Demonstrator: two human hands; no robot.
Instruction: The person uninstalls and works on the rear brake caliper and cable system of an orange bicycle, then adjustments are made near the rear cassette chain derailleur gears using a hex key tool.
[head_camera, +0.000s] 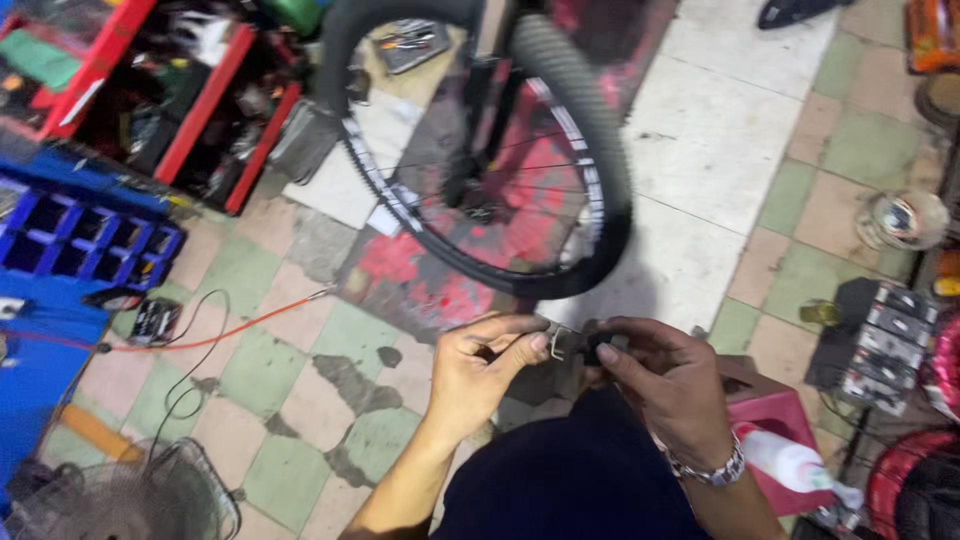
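My left hand (480, 375) and my right hand (665, 385) meet over my dark-clothed lap, low in the head view. Together they pinch a small metal and black bicycle part (572, 343); the left thumb and fingers grip its silver end, the right fingers close on its black end. A metal watch band sits on my right wrist. Just beyond the hands stands a bicycle wheel (590, 170) with a black tyre, a rim and thin spokes, blurred by motion.
A red tool chest (200, 100) with open trays is at the upper left, and a blue compartment tray (85, 240) below it. An orange hose (220, 330) crosses the tiled floor. A pink box (775, 410) with a white bottle (790, 462) stands right. A fan grille (120, 495) lies bottom left.
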